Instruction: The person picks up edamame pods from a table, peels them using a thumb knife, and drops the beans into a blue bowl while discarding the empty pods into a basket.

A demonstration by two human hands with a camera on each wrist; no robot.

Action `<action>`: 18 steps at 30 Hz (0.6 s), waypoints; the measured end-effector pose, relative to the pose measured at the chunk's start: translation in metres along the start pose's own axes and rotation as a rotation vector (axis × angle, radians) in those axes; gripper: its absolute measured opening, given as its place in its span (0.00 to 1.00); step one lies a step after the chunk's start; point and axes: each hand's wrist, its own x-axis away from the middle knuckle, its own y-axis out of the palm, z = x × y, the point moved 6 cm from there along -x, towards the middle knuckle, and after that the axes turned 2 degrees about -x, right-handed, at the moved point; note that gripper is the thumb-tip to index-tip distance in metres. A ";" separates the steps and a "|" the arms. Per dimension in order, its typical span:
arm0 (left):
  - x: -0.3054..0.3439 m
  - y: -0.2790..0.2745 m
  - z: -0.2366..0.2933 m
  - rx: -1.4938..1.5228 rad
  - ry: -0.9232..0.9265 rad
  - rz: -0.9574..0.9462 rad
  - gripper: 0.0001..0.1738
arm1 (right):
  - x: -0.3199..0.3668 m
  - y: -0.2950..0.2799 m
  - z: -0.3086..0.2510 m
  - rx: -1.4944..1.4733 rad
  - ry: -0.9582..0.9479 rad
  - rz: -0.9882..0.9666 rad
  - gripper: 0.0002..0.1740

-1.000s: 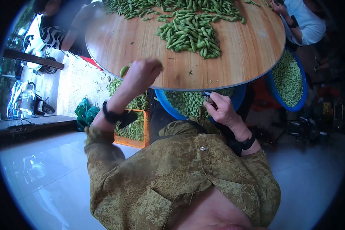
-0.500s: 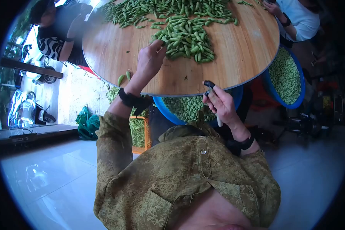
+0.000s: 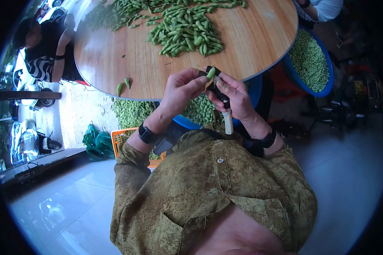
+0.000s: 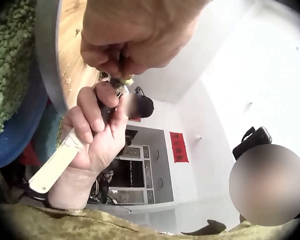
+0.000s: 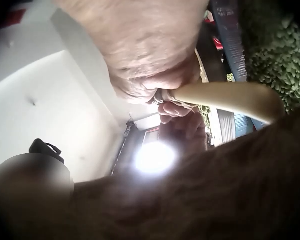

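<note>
Two bare hands met in front of the near edge of a round wooden worktop (image 3: 259, 46). The left hand (image 3: 181, 90) pinched a single green pod (image 3: 211, 73) between thumb and fingers; in the head view the pod appeared against that near edge, close to the fingers of the right hand (image 3: 235, 97). The right hand grasped a pale-handled tool (image 3: 228, 122), its fingers curled about it and the butt of the handle projecting below the palm; the working end could not be made out. A heap of pods (image 3: 187, 32) covered the middle of the worktop, with more pods towards the far edge. Two loose pods (image 3: 127, 81) lay beside the near left edge. Beneath the near edge, a blue basin (image 3: 189, 123) held shelled beans (image 3: 200, 109); a second blue basin (image 3: 330, 70), also holding beans, stood beyond the right edge. Below the near left edge were an orange crate (image 3: 113, 142) and further pods (image 3: 132, 111). A person in a patterned top (image 3: 40, 68) was beside the left edge.
</note>
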 end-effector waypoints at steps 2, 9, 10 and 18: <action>-0.001 0.000 -0.001 0.008 0.008 -0.009 0.07 | 0.001 0.002 0.000 -0.046 -0.007 -0.011 0.22; 0.002 -0.003 -0.007 0.013 0.053 -0.032 0.06 | 0.003 0.002 0.002 -0.058 0.029 -0.012 0.25; 0.003 -0.003 -0.008 0.020 0.076 -0.033 0.06 | 0.003 0.002 0.003 -0.051 0.033 -0.024 0.28; 0.000 -0.004 -0.018 0.185 0.125 -0.012 0.05 | 0.000 -0.004 0.009 -0.163 0.043 0.012 0.23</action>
